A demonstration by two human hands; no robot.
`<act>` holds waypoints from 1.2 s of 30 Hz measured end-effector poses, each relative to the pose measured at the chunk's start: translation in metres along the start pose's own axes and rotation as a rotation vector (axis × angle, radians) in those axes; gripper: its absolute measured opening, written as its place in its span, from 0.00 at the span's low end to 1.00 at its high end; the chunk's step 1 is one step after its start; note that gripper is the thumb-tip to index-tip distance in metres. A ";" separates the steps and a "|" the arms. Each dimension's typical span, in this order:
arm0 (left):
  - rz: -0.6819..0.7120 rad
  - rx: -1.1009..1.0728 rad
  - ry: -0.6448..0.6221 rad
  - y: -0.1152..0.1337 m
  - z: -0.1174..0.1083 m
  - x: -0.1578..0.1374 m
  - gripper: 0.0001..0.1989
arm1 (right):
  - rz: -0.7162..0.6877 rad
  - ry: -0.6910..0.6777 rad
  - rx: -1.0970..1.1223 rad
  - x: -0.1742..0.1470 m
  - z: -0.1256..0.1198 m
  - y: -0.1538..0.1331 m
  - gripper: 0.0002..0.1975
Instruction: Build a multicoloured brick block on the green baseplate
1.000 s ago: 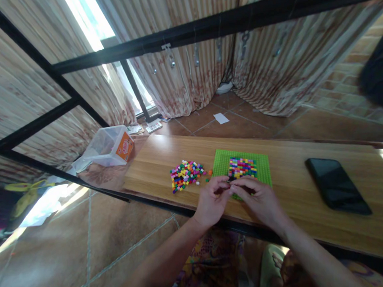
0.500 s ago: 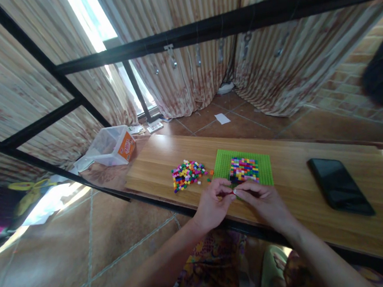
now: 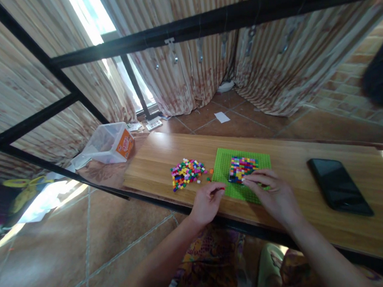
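My left hand (image 3: 207, 203) hovers at the near left corner of a green studded baseplate (image 3: 220, 163), its thumb and forefinger pinched on a small red brick (image 3: 222, 188). My right hand (image 3: 273, 192) is over the plate's right part, with a small white brick (image 3: 243, 180) between its fingertips at the near edge of a many-coloured block of bricks (image 3: 242, 166). Whether the white brick touches the block I cannot tell. Left of the plate lies a loose heap of small coloured bricks (image 3: 188, 173), with an orange brick (image 3: 211, 171) apart from it.
A black phone (image 3: 341, 187) lies on the right of the wooden table (image 3: 290, 166). Beyond the table's left end stands a clear plastic box (image 3: 109, 144) with an orange label. A dark metal rail (image 3: 194, 25) crosses above, with hooks hanging from it.
My hands have moved apart. The right one has carried the white brick up and right to the block's near edge; the left one has shifted slightly left with the red brick.
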State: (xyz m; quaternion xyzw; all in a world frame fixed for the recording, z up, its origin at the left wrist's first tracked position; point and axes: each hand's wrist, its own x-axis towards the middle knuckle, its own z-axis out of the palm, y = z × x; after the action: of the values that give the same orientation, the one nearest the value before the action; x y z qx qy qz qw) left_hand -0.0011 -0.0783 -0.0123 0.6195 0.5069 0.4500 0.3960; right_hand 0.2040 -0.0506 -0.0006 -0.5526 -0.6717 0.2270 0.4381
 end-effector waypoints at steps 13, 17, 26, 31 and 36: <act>0.065 0.116 -0.007 -0.012 -0.007 0.000 0.08 | -0.179 0.078 -0.188 0.012 0.023 0.013 0.09; 0.059 0.098 0.001 -0.014 -0.007 0.001 0.07 | -0.169 0.089 -0.173 0.012 0.024 0.014 0.09; 0.026 0.024 0.048 -0.014 -0.005 0.001 0.06 | -0.285 0.122 -0.292 0.007 0.024 0.013 0.10; 0.039 -0.001 0.065 -0.015 -0.004 0.006 0.06 | -0.368 0.102 -0.508 0.001 0.022 0.005 0.11; 0.173 0.016 0.114 -0.008 0.001 0.023 0.05 | -0.444 0.101 -0.655 -0.002 0.023 0.001 0.10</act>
State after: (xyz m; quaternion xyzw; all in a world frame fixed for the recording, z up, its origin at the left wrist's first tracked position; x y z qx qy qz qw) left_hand -0.0007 -0.0547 -0.0164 0.6373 0.4768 0.5131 0.3213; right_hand 0.1852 -0.0485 -0.0142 -0.5149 -0.7893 -0.1270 0.3095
